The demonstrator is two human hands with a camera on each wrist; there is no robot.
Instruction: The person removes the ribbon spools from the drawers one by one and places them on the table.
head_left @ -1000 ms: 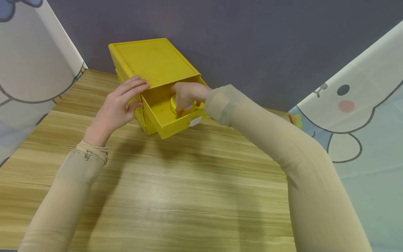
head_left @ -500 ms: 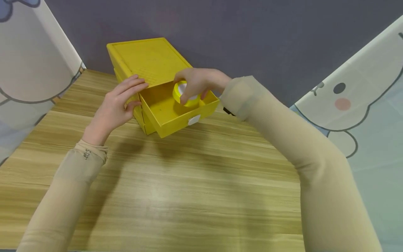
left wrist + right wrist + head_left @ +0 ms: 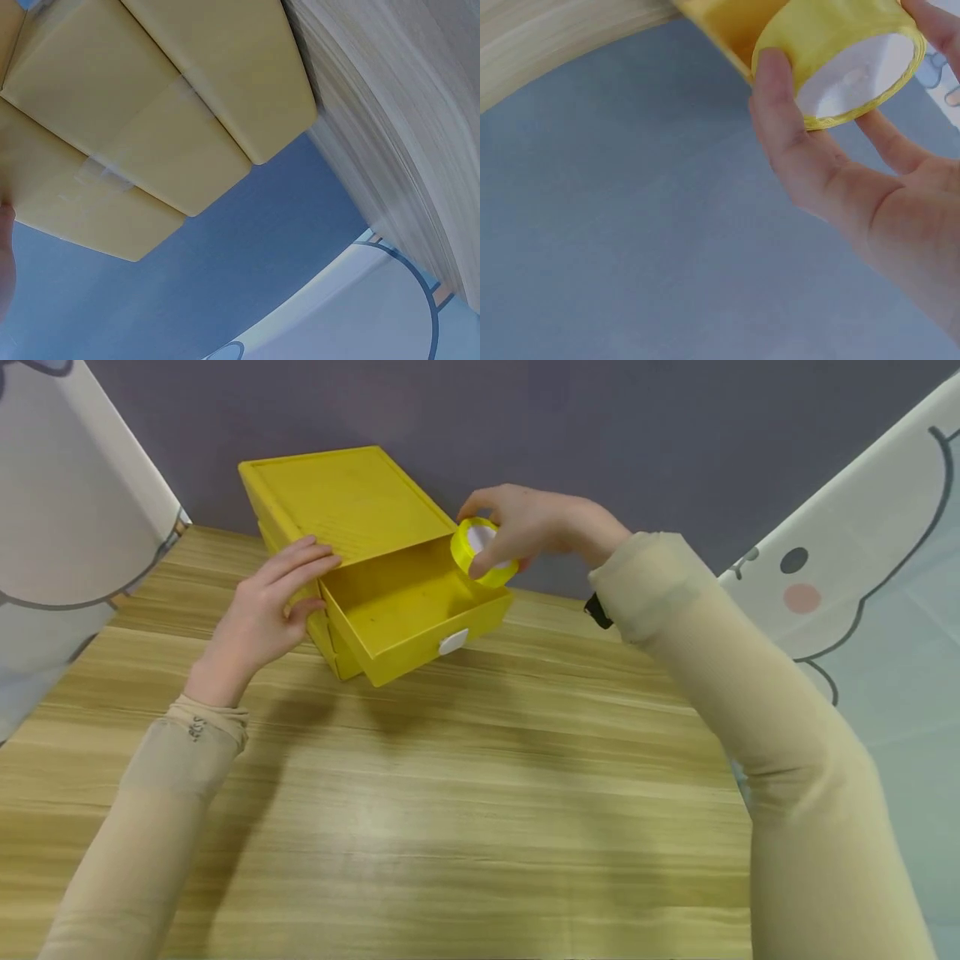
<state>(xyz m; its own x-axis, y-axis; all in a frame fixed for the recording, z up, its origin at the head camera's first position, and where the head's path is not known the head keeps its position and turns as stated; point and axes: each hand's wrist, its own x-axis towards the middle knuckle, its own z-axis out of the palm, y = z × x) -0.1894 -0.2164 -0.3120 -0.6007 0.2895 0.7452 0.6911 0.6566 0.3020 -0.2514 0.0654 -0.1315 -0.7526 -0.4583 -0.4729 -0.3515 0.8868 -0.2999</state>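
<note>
My right hand (image 3: pixel 536 527) grips a roll of yellow tape (image 3: pixel 465 548) by its outer edge, up above the right end of a pulled-out drawer (image 3: pixel 405 658). In the right wrist view, thumb and fingers span the tape roll (image 3: pixel 832 45), whose white core faces the camera. The drawer belongs to a yellow drawer box (image 3: pixel 337 497) and has a white oval knob (image 3: pixel 453 642). My left hand (image 3: pixel 258 610) rests on the box's front left corner, fingers laid over the top edge. The left wrist view shows the box's stacked side panels (image 3: pixel 127 112), with one fingertip at the left edge.
The drawer box stands on a wood-grain table (image 3: pixel 420 827) near a dark grey backdrop (image 3: pixel 600 443). Cartoon-printed cloth (image 3: pixel 847 552) hangs at the right, with more at the left. The drawer juts out over the table.
My right hand has lifted the tape roll up out of the drawer and moved it to the right. My left hand stays at the box's corner, and the drawer remains pulled out.
</note>
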